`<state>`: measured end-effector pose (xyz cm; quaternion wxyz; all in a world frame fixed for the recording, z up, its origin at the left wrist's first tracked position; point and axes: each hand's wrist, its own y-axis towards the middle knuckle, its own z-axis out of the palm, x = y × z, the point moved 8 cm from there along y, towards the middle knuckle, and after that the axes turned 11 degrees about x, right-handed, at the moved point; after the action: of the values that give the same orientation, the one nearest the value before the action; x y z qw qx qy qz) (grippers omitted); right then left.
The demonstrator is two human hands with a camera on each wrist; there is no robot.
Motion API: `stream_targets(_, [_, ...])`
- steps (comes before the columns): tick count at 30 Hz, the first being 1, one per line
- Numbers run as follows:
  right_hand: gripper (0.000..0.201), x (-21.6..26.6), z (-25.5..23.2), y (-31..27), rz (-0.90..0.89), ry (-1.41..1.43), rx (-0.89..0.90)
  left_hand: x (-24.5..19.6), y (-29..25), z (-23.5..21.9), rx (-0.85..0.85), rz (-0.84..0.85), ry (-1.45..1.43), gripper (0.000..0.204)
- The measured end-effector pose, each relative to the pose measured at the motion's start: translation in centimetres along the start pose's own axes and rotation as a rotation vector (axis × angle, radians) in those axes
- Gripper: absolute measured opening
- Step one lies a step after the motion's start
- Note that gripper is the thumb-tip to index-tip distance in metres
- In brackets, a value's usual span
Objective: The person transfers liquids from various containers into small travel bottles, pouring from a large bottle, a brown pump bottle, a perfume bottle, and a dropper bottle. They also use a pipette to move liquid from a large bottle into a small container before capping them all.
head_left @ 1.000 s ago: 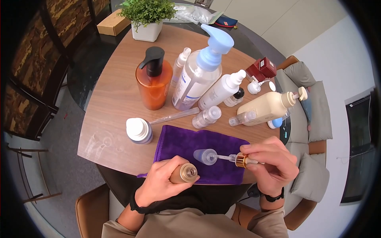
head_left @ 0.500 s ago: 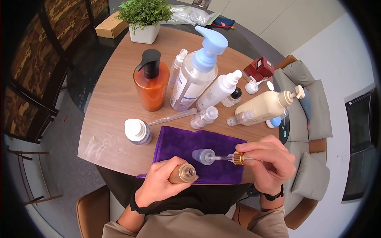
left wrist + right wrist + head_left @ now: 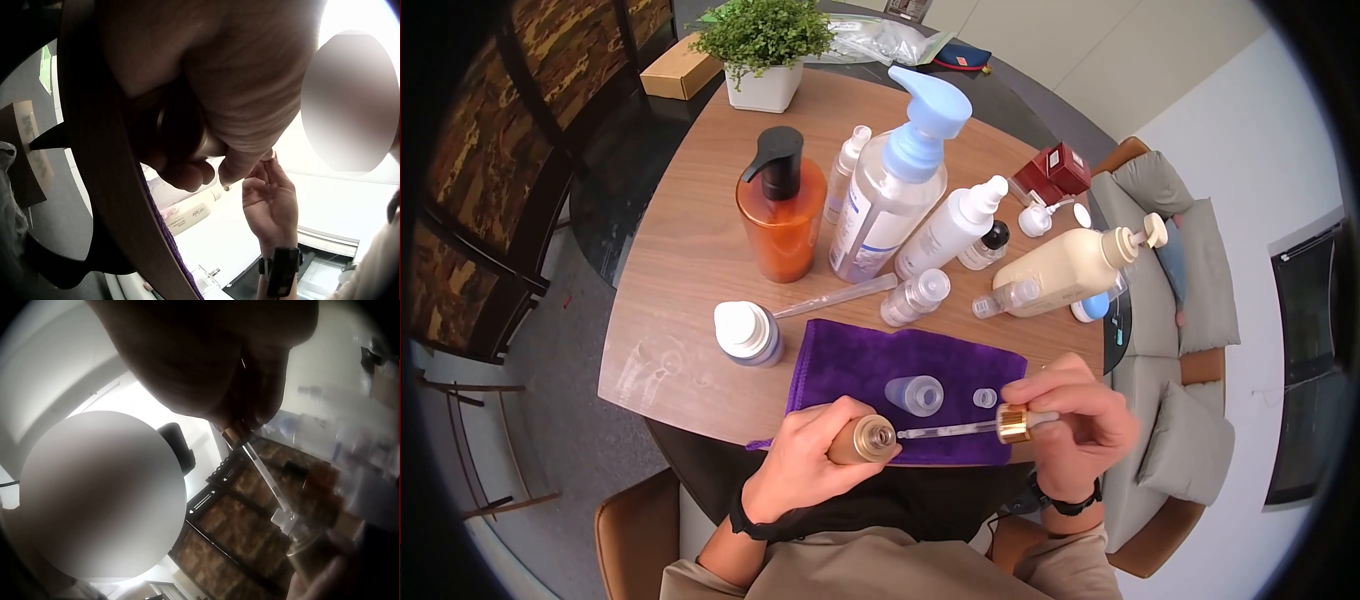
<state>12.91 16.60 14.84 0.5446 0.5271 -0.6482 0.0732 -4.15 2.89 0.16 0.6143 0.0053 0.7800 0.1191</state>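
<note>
Two hands are both busy over a purple cloth (image 3: pixel 840 350) at the near edge of a wooden table (image 3: pixel 655 290): the left hand (image 3: pixel 805 455) is wrapped round a brown bottle (image 3: pixel 847 444), its open mouth upward, and the right hand (image 3: pixel 1084 412) pinches a gold-collared dropper (image 3: pixel 1012 424), whose glass tube reaches across to just beside that mouth; whether they touch I cannot tell. An open clear bottle (image 3: pixel 918 395) and a small clear stopper (image 3: pixel 985 398) sit on the cloth just beyond the tube. Farther back the table is crowded: a white-topped bottle (image 3: pixel 750 335), a clear stick (image 3: pixel 840 296) lying aslant, a capped little bottle (image 3: pixel 913 298), an orange pump bottle (image 3: pixel 783 235), a tall blue-pump bottle (image 3: pixel 885 215), a white bottle (image 3: pixel 945 235), a black-capped bottle (image 3: pixel 985 248), a cream pump bottle (image 3: pixel 1055 272) and a dark red box (image 3: pixel 1055 172). A potted plant (image 3: pixel 765 60) stands at the far corner, near a cardboard box (image 3: pixel 680 68). The blue-pump bottle wears a printed white label with a blue band, the red box a small white sticker; print also shows on the cream bottle, all too small to read
</note>
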Motion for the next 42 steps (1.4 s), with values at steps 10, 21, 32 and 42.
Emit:
stream_targets(10, [0.026, 0.3, 5.0, 0.5, -0.046, -0.22, 0.449, -0.6, -0.2, 0.0, 0.056, 0.121, 0.063, 0.035])
stream_targets(21, [0.033, 0.3, 6.4, -2.0, -0.107, -0.556, 0.66, -2.9, -0.1, 0.9, 0.187, 0.196, 0.195, 0.039])
stream_targets(32, [0.02, 0.5, 6.3, -2.6, -0.086, -0.634, 0.683, -2.5, -0.2, 2.4, 0.254, 0.111, 0.2, 0.038])
stream_targets(42, [0.034, 1.2, 5.4, -3.9, -0.091, -0.586, 0.574, -2.6, -0.2, 4.9, 0.325, 0.082, 0.096, 0.039])
